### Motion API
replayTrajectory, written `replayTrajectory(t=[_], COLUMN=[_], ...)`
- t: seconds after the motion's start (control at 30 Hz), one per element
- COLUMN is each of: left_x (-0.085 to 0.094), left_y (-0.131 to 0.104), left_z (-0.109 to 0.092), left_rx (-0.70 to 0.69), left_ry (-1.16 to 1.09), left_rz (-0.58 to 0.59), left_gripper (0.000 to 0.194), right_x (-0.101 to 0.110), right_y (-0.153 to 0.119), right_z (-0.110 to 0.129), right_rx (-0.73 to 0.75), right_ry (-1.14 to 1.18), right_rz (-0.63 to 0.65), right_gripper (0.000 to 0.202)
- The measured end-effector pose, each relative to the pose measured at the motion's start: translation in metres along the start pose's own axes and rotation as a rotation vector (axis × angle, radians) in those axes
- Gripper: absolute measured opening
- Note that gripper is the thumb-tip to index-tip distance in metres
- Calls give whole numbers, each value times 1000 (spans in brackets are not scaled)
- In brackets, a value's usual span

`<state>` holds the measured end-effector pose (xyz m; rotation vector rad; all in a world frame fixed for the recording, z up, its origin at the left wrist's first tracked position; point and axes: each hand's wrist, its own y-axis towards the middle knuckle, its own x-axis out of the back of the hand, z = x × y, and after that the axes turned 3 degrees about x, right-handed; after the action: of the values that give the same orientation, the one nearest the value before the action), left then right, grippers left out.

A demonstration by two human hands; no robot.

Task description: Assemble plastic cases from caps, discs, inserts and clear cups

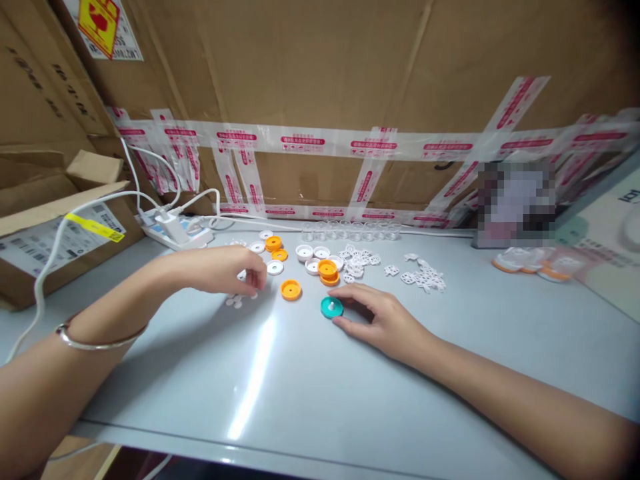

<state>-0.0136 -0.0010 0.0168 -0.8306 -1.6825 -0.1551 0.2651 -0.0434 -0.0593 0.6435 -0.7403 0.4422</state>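
Observation:
My right hand (383,317) lies on the table with its thumb and fingers closed around the rim of a teal round disc (326,309). A small white peg (332,306) stands at the disc's centre. My left hand (233,270) is over the small white discs (237,301), its fingers curled down and the fingertips close to the thumb. Whatever may be between those fingertips is too small to make out. Between the hands sits a single orange round cap (291,290). Behind the teal disc, two orange caps (327,269) are stacked near several white round caps (305,253).
Clear round cases (350,231) line the back. White cut-out pieces (425,276) lie in piles at right, with orange-based clear containers (545,263) beyond. A power strip (195,237) with cables and an open cardboard box (75,227) are at left. A large taped carton (320,73) stands behind.

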Motion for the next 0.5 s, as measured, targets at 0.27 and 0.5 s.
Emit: replayTrajectory(t=[0.27, 0.5], left_x=[-8, -14], left_y=[5, 6], left_z=[5, -3], left_rx=[97, 61], left_ry=[-24, 86], left_rz=[63, -111], left_gripper=[9, 20], right_x=[1, 2], right_y=[0, 1], right_z=[-1, 1], right_rx=[-7, -7], right_ry=[8, 36], right_rz=[12, 1], right_gripper=[28, 29])
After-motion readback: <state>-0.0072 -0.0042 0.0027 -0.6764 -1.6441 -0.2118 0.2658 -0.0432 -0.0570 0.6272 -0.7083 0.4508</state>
